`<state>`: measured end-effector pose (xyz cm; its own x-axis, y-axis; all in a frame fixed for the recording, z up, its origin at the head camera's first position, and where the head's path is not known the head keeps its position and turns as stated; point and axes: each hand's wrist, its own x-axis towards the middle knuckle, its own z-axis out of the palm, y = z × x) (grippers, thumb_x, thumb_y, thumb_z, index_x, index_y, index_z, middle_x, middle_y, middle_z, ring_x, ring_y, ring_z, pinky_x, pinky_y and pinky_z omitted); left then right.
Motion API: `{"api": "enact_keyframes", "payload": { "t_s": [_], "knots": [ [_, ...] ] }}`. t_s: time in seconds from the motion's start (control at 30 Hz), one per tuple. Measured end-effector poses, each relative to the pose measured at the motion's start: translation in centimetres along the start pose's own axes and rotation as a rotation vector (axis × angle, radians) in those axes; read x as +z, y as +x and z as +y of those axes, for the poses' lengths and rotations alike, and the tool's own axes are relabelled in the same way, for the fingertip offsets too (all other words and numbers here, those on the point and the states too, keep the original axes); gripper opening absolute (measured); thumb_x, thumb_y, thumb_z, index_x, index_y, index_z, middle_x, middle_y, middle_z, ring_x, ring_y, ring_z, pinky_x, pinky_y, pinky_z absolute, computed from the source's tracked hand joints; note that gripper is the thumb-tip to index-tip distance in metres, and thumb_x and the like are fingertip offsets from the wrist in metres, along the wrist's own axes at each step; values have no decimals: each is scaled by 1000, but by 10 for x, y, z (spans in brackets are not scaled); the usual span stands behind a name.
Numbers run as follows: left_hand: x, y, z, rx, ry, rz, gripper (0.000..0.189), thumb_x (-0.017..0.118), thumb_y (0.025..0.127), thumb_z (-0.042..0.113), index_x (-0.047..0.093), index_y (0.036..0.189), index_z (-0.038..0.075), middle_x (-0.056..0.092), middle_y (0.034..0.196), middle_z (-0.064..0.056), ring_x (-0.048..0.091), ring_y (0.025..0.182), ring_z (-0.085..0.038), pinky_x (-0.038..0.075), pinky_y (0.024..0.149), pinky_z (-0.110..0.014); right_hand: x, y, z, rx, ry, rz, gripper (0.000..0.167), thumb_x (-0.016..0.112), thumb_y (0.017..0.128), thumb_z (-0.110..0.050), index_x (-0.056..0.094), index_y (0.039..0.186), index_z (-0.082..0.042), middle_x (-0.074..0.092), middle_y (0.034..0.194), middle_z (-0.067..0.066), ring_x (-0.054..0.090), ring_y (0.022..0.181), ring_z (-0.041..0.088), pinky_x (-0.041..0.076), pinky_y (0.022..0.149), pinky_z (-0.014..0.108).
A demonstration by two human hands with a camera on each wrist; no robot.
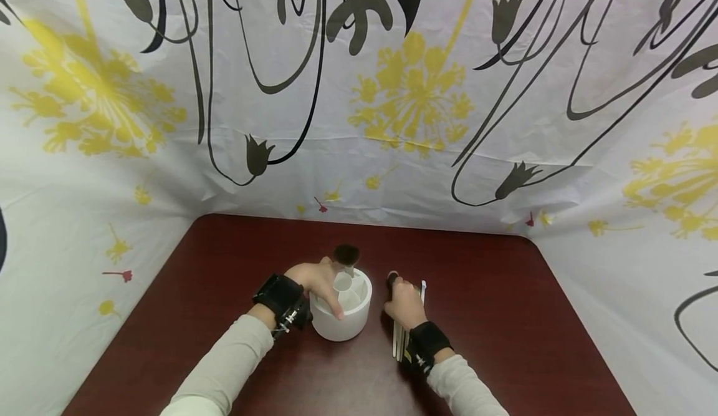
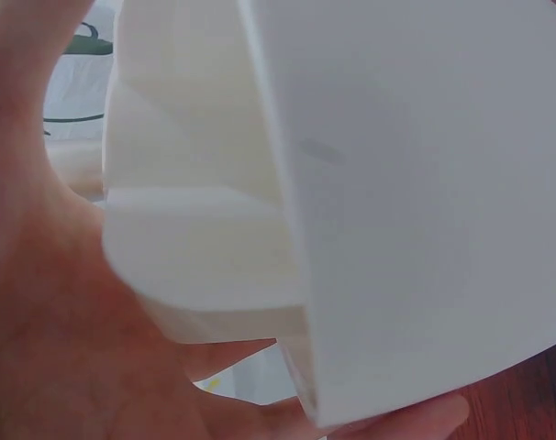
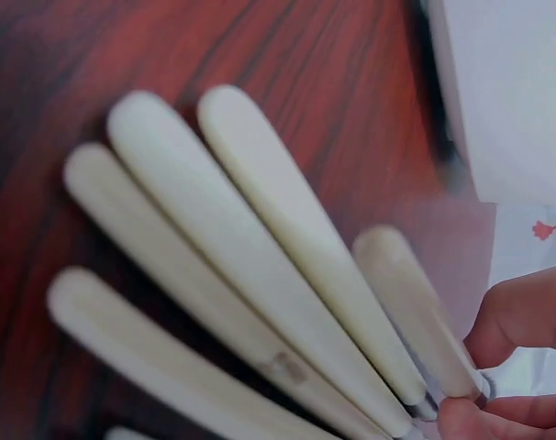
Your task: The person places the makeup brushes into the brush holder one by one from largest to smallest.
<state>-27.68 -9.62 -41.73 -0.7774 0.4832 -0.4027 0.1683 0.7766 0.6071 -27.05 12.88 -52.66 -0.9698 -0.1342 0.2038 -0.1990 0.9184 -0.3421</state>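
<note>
My left hand [image 1: 318, 282] holds a round white makeup brush holder [image 1: 342, 325] by its rim, thumb at the front. Inside are dividers, seen close in the left wrist view, where the holder's white wall [image 2: 425, 202] fills much of the picture. One makeup brush with dark bristles [image 1: 346, 255] stands upright in it. Right of the holder, my right hand [image 1: 405, 304] pinches a makeup brush [image 3: 416, 312] by its pale handle near the metal collar. Several other pale-handled brushes [image 3: 250, 266] lie fanned beside it on the table; their heads are mostly hidden.
Everything stands on a dark red-brown wooden table [image 1: 252, 241] with rounded far corners. A white cloth [image 1: 392, 185] with grey and yellow flower prints hangs behind the table and at both sides.
</note>
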Motion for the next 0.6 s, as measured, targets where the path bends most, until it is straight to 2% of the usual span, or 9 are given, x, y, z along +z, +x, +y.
{"api": "enact_keyframes", "payload": {
  "t_s": [0.23,0.37,0.6],
  "knots": [
    [2,0,0,-16,-8,6,95,89,46,31,44,129,14,36,109,-10,39,100,-24,44,77,-35,-17,-5,-2,23,89,22,31,67,61,-5,53,87,6,53,71,11,51,59,18,40,47,28],
    [3,-2,0,-18,7,9,97,89,47,32,43,130,15,36,109,-10,39,100,-25,45,75,-35,-28,-7,-4,27,127,39,29,66,61,-5,53,85,3,51,69,9,50,57,17,39,46,28],
    [3,-1,-1,-35,-25,10,97,89,47,32,42,131,14,35,112,-11,38,102,-25,44,76,-37,-44,-9,-9,64,190,47,26,65,65,-5,54,87,2,49,69,6,50,55,16,40,45,25]
  ]
}}
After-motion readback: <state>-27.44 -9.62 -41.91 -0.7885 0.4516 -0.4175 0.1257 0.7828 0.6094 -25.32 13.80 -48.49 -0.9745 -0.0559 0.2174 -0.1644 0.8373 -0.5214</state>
